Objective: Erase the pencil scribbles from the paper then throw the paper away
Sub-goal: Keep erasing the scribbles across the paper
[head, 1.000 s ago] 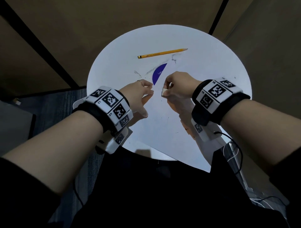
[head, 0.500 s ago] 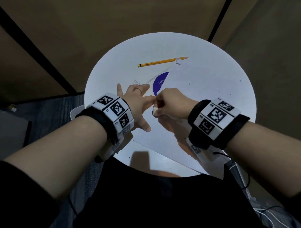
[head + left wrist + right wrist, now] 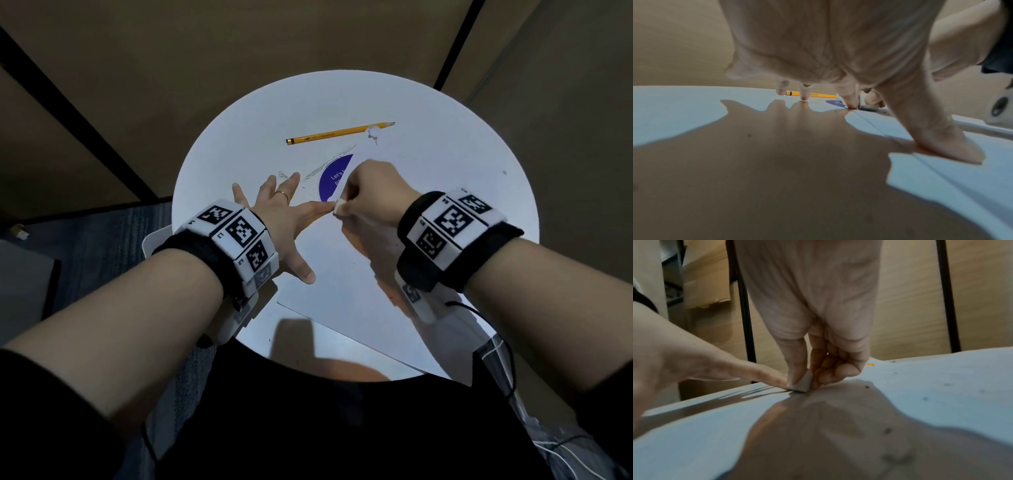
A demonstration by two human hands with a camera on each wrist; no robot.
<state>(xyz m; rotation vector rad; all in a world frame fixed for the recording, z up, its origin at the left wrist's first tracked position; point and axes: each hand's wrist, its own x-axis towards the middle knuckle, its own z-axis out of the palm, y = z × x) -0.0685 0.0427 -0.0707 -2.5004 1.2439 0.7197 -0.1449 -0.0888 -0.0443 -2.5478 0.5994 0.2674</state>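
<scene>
Right hand (image 3: 371,192) pinching a small eraser (image 3: 338,208) against the paper's (image 3: 342,274) left edge, mid-tabletop. Left hand (image 3: 281,219) splayed flat, forefinger pinning that edge just beside the eraser. Remaining scribbles apparently farther along, toward the pencil (image 3: 339,133).

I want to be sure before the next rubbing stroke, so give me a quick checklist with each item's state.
1. Eraser pinched in right hand: ok.
2. Eraser down on the paper: ok.
3. Left hand spread flat, thumb and forefinger pressing the paper: ok.
4. Pencil away from both hands: ok.
5. Scribbles gone: not ok, marks remain at the far corner.
6. Bin for the paper: cannot tell, none in view.
</scene>
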